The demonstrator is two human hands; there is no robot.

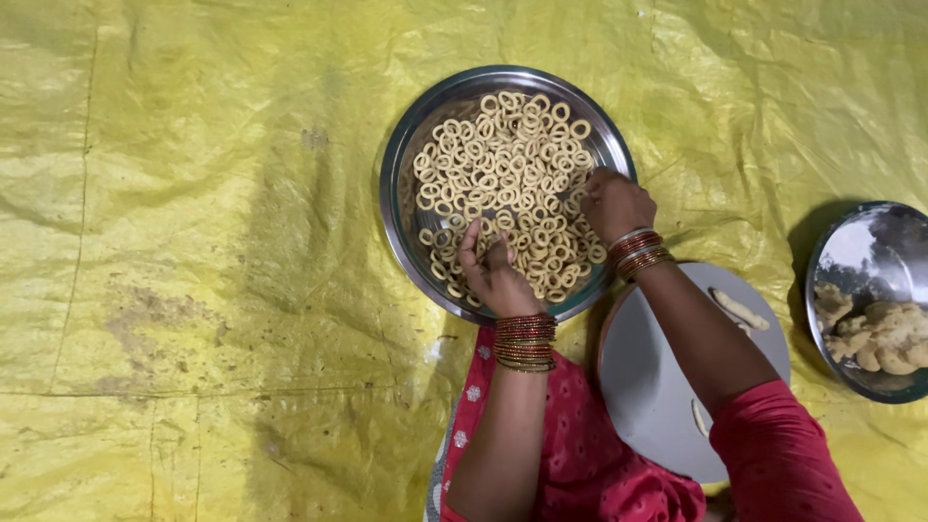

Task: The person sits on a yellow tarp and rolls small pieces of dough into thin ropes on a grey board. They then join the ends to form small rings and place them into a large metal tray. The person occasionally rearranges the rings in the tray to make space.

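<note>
A round steel plate (401,184) lies on the yellow sheet, filled with several small pale dough rings (503,155). My left hand (495,275) rests at the plate's near edge, fingers spread and touching the rings there. At the plate's right side my right hand (614,201) has its fingers curled down onto the rings; whether it pinches one is hidden. Both wrists carry red and gold bangles.
A grey round board (648,367) lies under my right forearm, with a short roll of dough (739,309) on it. A steel bowl (831,251) with dough lumps (884,333) sits at the far right. A yellow plastic sheet (193,271) covers the floor.
</note>
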